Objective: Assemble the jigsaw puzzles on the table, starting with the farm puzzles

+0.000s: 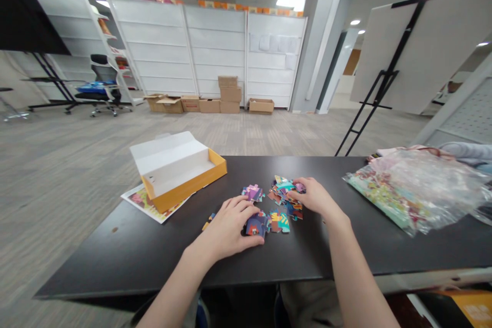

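Note:
Colourful jigsaw puzzle pieces lie on a black table (154, 256) in front of me. My left hand (232, 223) rests low over them, its thumb and fingers spread at the edges of a dark purple puzzle piece (254, 226) with a red patch. Beside that piece is a yellow and teal one (280, 221). My right hand (314, 196) pinches a purple puzzle piece (300, 187) at the right of a loose pile (282, 184). Another pink-purple piece (252, 192) sits just beyond my left fingers. A yellow piece (208, 221) is partly hidden by my left hand.
An open yellow box (184, 187) with a white inside stands at left on a printed sheet (138, 200). Clear plastic bags (423, 184) with a colourful print lie at right. Cardboard boxes (209, 105) line the far shelves; a whiteboard stand (378, 89) is beyond the table.

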`<state>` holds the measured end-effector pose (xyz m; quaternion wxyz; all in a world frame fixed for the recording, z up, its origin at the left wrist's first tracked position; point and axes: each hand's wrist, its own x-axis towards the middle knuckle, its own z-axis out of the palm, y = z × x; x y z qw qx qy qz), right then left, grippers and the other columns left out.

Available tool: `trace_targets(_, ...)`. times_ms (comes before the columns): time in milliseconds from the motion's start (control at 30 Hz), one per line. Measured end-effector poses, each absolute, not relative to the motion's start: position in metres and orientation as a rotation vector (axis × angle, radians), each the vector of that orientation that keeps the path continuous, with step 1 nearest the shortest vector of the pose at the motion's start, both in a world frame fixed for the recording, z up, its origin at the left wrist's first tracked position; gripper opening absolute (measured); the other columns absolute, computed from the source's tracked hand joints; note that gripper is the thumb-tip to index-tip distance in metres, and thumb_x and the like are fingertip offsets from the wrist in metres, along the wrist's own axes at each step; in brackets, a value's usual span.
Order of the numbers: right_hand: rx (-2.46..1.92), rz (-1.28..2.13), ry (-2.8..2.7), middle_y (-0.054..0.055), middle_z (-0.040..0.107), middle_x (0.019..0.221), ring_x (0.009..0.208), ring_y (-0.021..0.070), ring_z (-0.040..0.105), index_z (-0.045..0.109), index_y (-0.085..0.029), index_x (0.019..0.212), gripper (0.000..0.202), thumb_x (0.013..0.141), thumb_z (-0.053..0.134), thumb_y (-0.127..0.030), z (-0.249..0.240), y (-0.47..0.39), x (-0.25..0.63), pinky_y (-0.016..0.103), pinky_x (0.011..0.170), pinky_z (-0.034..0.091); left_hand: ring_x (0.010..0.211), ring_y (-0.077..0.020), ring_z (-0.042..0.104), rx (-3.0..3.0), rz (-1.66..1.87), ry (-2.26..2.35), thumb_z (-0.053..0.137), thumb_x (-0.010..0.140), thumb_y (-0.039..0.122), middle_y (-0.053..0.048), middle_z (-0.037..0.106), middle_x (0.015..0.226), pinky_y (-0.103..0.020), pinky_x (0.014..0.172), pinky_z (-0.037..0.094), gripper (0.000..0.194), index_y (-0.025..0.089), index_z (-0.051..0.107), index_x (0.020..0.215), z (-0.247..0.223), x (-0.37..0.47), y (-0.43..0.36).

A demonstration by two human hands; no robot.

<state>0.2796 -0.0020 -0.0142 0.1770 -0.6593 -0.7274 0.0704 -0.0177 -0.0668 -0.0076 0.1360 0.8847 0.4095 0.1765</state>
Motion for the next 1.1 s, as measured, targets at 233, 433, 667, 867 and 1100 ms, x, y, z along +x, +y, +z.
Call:
trace_targets(233, -1.870, 0.178, -2.049, 0.012, 0.070, 0.104, 0.094, 0.0253, 0.065, 0.074, -0.021, 0.111, 0.038, 0.083, 0.073, -0.046, -0.013, -0.005, 0.268, 0.035, 0.088, 0.049, 0.131, -0.0311, 0.051, 2.578, 0.516, 1.284, 0.075, 0.081, 0.052, -0.011, 0.064, 0.131, -0.047, 0.110, 0.040, 0.048, 0.022, 0.064, 0.117, -0.005, -0.018, -0.059)
trace_targets(433, -1.890, 0.185, -2.063, 0.011, 0.068, 0.105, 0.090, 0.0239, 0.065, 0.073, -0.024, 0.115, 0.038, 0.083, 0.073, -0.044, -0.007, -0.008, 0.248, 0.033, 0.085, 0.049, 0.123, -0.0315, 0.055, 2.569, 0.486, 1.394, 0.076, 0.079, 0.053, -0.011, 0.066, 0.126, -0.046, 0.105, 0.043, 0.049, 0.022, 0.065, 0.114, -0.002, -0.026, -0.047)
trace_targets(667, -1.822, 0.274, -2.089, 0.012, 0.065, 0.114, 0.096, 0.0242, 0.066, 0.073, -0.024, 0.116, 0.037, 0.083, 0.074, -0.039, -0.004, -0.013, 0.226, 0.034, 0.090, 0.048, 0.118, -0.0324, 0.059, 2.471, 0.419, 1.511, 0.079, 0.075, 0.052, -0.011, 0.068, 0.122, -0.043, 0.100, 0.048, 0.056, 0.021, 0.066, 0.119, 0.002, -0.034, -0.040)
trace_targets(867, -1.743, 0.275, -2.126, 0.009, 0.068, 0.106, 0.092, 0.0206, 0.066, 0.074, -0.023, 0.106, 0.024, 0.083, 0.072, -0.027, -0.006, -0.014, 0.239, 0.030, 0.087, 0.048, 0.113, -0.0328, 0.063, 2.400, 0.320, 1.568, 0.078, 0.075, 0.048, -0.013, 0.067, 0.122, -0.044, 0.097, 0.050, 0.057, 0.021, 0.065, 0.123, 0.010, -0.030, -0.042)
trace_targets(1100, -1.862, 0.189, -2.134, 0.010, 0.071, 0.101, 0.088, 0.0225, 0.067, 0.074, -0.021, 0.101, 0.019, 0.091, 0.062, -0.032, 0.000, -0.019, 0.255, 0.030, 0.078, 0.047, 0.114, -0.0324, 0.063, 2.415, 0.373, 1.561, 0.076, 0.077, 0.050, -0.011, 0.067, 0.124, -0.043, 0.097, 0.051, 0.054, 0.025, 0.066, 0.124, 0.012, -0.032, -0.047)
